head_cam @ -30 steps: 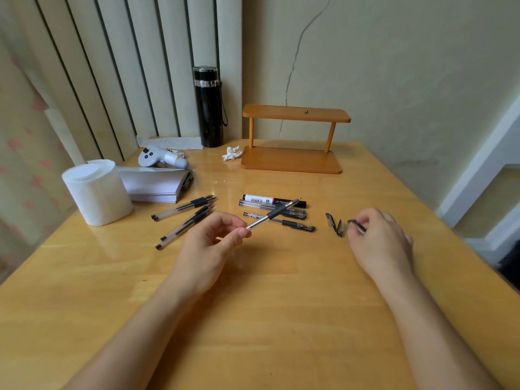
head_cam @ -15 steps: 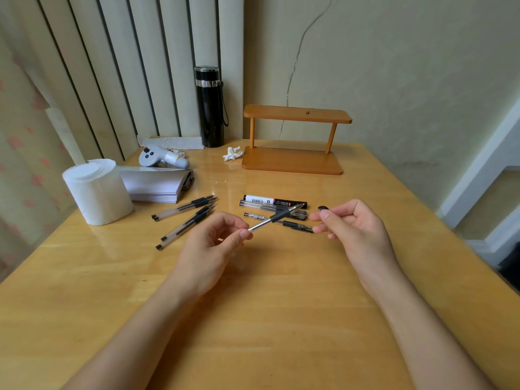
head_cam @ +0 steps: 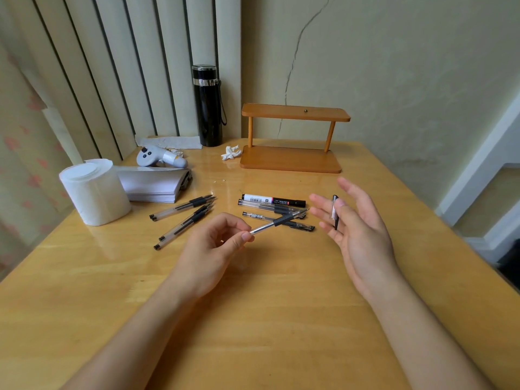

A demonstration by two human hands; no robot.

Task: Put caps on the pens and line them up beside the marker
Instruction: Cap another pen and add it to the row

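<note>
My left hand pinches the back end of an uncapped clear pen, its tip pointing right and away. My right hand is turned palm-left with fingers spread; the thumb presses a clear pen cap with a black clip against the fingers. The tip and the cap are a short gap apart. A black-and-white marker lies on the table, with two capped pens lined up just in front of it. Three uncapped pens lie to the left.
A roll of white tissue and a stack of paper sit at the left, with a white controller behind. A black flask, a crumpled tissue and a small wooden shelf stand at the back of the wooden table.
My right hand picked a cap off the table at the right, carried it toward the pen tip, then turned palm-left and spread its fingers. The left hand kept the pen nearly still.
</note>
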